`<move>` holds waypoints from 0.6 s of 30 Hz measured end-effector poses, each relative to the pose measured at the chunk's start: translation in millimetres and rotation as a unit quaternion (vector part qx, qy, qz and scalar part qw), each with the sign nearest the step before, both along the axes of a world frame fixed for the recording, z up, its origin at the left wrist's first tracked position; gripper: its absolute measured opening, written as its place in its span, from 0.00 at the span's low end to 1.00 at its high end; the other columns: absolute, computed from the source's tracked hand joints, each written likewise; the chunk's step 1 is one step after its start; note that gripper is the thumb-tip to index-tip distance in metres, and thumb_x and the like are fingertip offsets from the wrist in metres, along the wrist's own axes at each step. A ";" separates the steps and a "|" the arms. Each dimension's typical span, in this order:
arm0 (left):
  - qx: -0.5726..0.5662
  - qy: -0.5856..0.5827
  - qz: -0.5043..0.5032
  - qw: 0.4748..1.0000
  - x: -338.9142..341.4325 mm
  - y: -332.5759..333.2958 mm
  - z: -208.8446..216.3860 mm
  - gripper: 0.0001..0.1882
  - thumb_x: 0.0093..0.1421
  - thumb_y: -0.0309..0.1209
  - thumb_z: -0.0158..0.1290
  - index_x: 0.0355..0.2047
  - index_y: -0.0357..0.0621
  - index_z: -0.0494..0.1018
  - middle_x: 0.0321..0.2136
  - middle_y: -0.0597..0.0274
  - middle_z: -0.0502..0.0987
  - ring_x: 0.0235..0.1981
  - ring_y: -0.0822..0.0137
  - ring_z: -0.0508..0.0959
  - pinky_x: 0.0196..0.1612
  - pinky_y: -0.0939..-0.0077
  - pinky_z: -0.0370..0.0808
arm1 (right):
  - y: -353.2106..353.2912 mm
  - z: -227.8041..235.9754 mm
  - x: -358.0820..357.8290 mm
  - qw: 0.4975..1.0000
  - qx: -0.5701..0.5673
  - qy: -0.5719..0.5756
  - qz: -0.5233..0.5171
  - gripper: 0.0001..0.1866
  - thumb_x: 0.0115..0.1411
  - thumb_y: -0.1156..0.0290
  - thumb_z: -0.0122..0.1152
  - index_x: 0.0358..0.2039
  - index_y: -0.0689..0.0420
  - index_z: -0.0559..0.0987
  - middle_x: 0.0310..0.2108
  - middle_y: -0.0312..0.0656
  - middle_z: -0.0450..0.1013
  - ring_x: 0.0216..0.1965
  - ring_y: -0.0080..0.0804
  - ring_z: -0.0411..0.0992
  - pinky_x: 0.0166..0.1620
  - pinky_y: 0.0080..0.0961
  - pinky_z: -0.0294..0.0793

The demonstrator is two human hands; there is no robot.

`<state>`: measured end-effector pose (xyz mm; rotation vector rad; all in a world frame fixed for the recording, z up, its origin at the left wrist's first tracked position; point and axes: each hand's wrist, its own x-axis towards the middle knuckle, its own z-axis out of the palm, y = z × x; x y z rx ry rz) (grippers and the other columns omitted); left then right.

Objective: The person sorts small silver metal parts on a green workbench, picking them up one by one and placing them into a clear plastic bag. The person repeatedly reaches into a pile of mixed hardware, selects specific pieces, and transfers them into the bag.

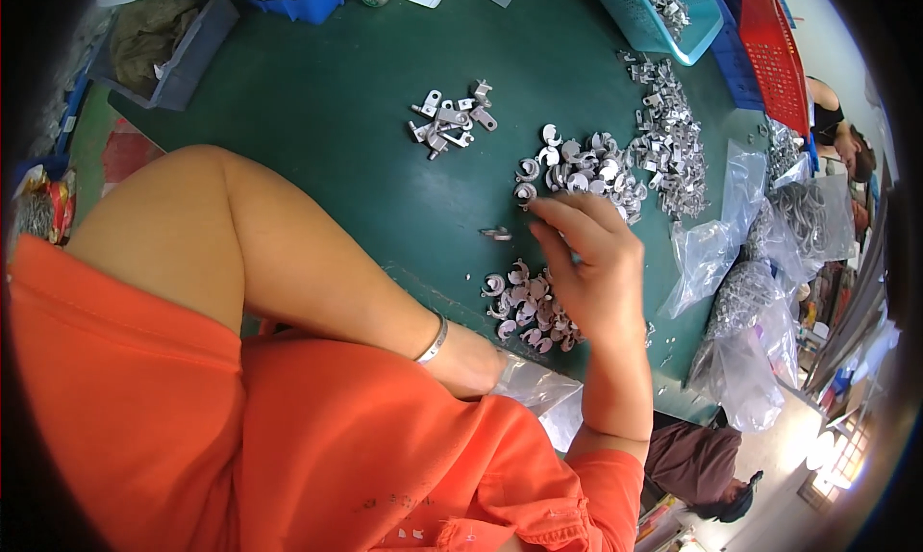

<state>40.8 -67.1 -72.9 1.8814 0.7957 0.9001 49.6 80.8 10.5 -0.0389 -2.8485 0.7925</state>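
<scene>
My right hand [598,259] hovers over the green table, its thumb and index fingertips a little apart with nothing visible between them. Its index fingertip is beside small crescent-shaped metal pieces [526,170] at the edge of a larger pile [591,167]. A second crescent pile [524,307] lies under and left of this hand. One small metal piece [497,234] rests alone on the table to its left. My left hand [473,362], below a metal bracelet, is at the table's near edge by a clear plastic bag [540,387]; its fingers are hidden.
Metal brackets lie in a small heap [452,119] and a big pile [668,138]. A turquoise basket [707,37] and red basket [772,57] stand far right. Filled plastic bags [745,307] line the right side. A grey bin [197,57] is far left. Other people are beyond the table.
</scene>
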 end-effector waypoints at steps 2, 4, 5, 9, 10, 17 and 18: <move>-0.015 -0.008 0.005 1.000 0.3 0.0 0.4 0.12 0.52 0.27 0.45 0.25 0.23 0.64 0.18 0.38 0.71 0.21 0.45 0.75 0.25 0.58 0.72 | -2.9 -8.2 -10.7 0.990 0.121 0.050 0.050 0.14 0.44 0.82 0.59 0.34 0.60 0.77 0.31 0.43 0.72 0.28 0.39 0.70 0.31 0.31 0.71; 0.035 -0.018 0.006 0.999 1.2 -0.2 -0.9 0.13 0.53 0.27 0.44 0.25 0.22 0.65 0.18 0.38 0.71 0.21 0.44 0.75 0.25 0.58 0.71 | -0.4 -11.7 -10.2 0.987 0.138 0.062 0.049 0.14 0.43 0.83 0.59 0.34 0.61 0.77 0.31 0.44 0.72 0.28 0.39 0.70 0.32 0.30 0.72; 0.059 -0.023 0.008 0.998 0.6 -0.4 -1.7 0.13 0.53 0.27 0.44 0.25 0.22 0.65 0.17 0.38 0.71 0.21 0.44 0.75 0.25 0.59 0.71 | 2.6 -11.9 -7.2 0.989 0.124 0.067 0.041 0.13 0.43 0.83 0.59 0.33 0.61 0.77 0.30 0.45 0.72 0.28 0.40 0.70 0.32 0.30 0.72; 0.024 0.009 -0.016 1.000 -3.6 1.4 4.1 0.13 0.52 0.27 0.44 0.26 0.22 0.65 0.19 0.38 0.71 0.22 0.45 0.75 0.25 0.59 0.71 | 14.8 15.4 -2.6 0.978 -0.125 -0.110 0.128 0.12 0.43 0.85 0.60 0.32 0.63 0.77 0.27 0.45 0.73 0.27 0.43 0.73 0.34 0.30 0.74; 0.027 0.003 -0.010 1.000 -2.9 1.0 3.3 0.13 0.52 0.27 0.45 0.26 0.22 0.65 0.19 0.38 0.71 0.22 0.45 0.75 0.25 0.59 0.72 | 10.3 18.0 -2.5 0.980 -0.122 -0.123 0.101 0.13 0.42 0.84 0.59 0.32 0.62 0.77 0.29 0.42 0.73 0.30 0.40 0.72 0.35 0.31 0.71; 0.079 -0.020 0.024 0.996 1.3 -0.4 -2.0 0.12 0.51 0.26 0.45 0.23 0.22 0.66 0.19 0.37 0.70 0.22 0.45 0.75 0.26 0.60 0.72 | 13.5 2.1 -30.5 0.975 0.182 0.075 0.102 0.17 0.38 0.85 0.58 0.32 0.59 0.77 0.32 0.41 0.73 0.34 0.39 0.69 0.36 0.32 0.68; 0.069 -0.012 0.012 0.997 0.0 -0.1 -2.5 0.12 0.51 0.26 0.45 0.22 0.22 0.66 0.19 0.38 0.69 0.22 0.45 0.75 0.26 0.60 0.72 | 17.7 4.8 -26.9 0.987 0.120 0.079 0.077 0.14 0.40 0.86 0.58 0.31 0.60 0.77 0.30 0.41 0.73 0.32 0.39 0.70 0.35 0.31 0.68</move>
